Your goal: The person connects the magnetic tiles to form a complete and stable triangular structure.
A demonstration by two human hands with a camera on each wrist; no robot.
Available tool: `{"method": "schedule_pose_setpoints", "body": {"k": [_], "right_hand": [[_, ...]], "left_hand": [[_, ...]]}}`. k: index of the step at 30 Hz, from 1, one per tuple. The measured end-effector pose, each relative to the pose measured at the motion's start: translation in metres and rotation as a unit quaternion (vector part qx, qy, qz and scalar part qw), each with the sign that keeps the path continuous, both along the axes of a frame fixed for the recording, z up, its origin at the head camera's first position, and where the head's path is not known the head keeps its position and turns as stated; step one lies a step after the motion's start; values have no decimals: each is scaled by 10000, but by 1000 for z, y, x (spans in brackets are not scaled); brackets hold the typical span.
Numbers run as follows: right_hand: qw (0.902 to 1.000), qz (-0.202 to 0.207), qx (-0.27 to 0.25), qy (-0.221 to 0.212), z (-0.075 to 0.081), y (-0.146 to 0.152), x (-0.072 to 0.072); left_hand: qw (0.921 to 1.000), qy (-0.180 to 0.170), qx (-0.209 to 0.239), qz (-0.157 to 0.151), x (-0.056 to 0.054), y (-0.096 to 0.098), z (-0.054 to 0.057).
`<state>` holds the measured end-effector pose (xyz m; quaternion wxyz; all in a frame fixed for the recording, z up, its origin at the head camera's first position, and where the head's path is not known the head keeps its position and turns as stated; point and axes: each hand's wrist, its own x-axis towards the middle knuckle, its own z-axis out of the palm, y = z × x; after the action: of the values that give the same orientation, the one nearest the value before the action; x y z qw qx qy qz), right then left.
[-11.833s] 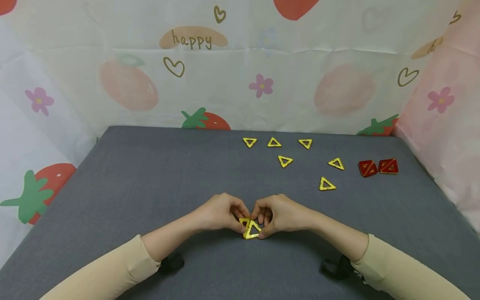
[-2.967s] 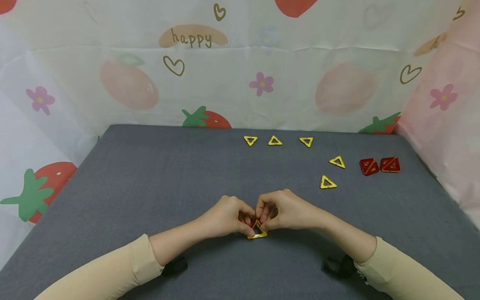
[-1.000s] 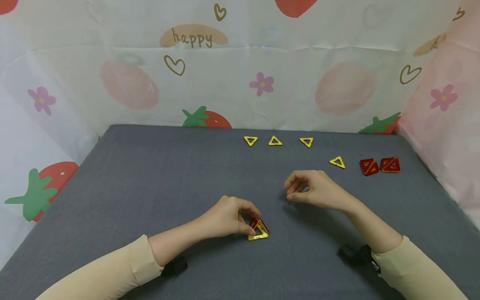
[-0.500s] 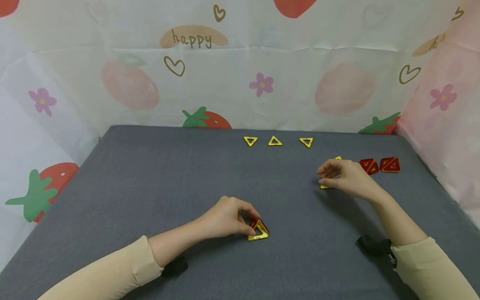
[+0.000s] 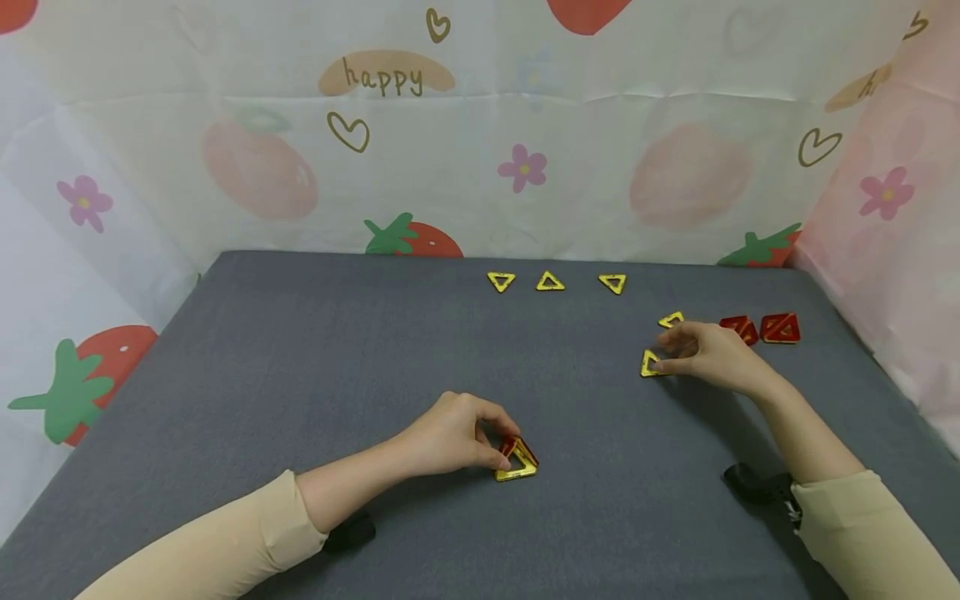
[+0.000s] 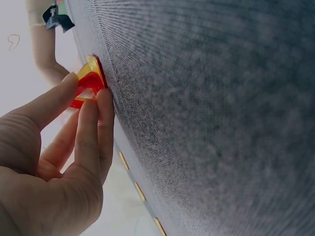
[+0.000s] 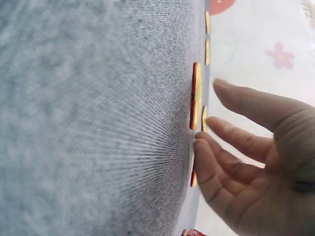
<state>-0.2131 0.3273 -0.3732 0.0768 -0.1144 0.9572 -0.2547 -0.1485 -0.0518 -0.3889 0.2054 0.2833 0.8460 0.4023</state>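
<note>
My left hand pinches a small, tilted-sided assembly of red and yellow triangular magnetic tiles near the front middle of the grey table. In the left wrist view, thumb and fingers press on the joined tiles; part of them is covered. Farther right, my right hand reaches a flat yellow triangular tile, its thumb over the right corner. The right wrist view shows thumb and fingers spread apart around this tile, which lies on the cloth with a red lower edge.
Another yellow triangular tile lies just behind my right hand. Two red pieces sit to the right, one partly covered by the hand. Three yellow tiles line the back edge, the middle one pointing away. A printed curtain hangs behind.
My right hand has left the assembly and moved right and back to the yellow tile. My left hand stays on the assembly, which has gained red tiles since the oldest frame.
</note>
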Motion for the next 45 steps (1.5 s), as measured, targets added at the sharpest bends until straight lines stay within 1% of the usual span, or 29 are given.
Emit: {"method": "schedule_pose_setpoints", "body": {"k": [5, 14, 19, 26, 31, 37, 41, 45], "right_hand": [[9998, 179, 111, 39, -5, -2, -3], [9987, 396, 231, 234, -9, -4, -6], [9987, 393, 246, 191, -10, -5, -6], [9994, 305, 85, 101, -7, -6, -5], [9992, 279, -205, -174, -5, -6, -4], [9963, 521, -628, -267, -4, -8, -3], [9915, 572, -1113, -367, -5, -13, -2], [9845, 609, -1589, -432, -5, -20, 1]], "left_hand": [[10000, -36, 13, 9, -1, 0, -1], [10000, -5, 3, -4, -2, 0, -1], [10000, -16, -15, 4, -2, -1, -1], [10000, -35, 2, -11, -2, -1, -2], [10000, -62, 11, -6, -2, -1, -1], [10000, -13, -25, 6, -2, -1, -1], [10000, -5, -22, -6, -2, -1, -1], [10000, 7, -11, -13, -2, -1, -2]]}}
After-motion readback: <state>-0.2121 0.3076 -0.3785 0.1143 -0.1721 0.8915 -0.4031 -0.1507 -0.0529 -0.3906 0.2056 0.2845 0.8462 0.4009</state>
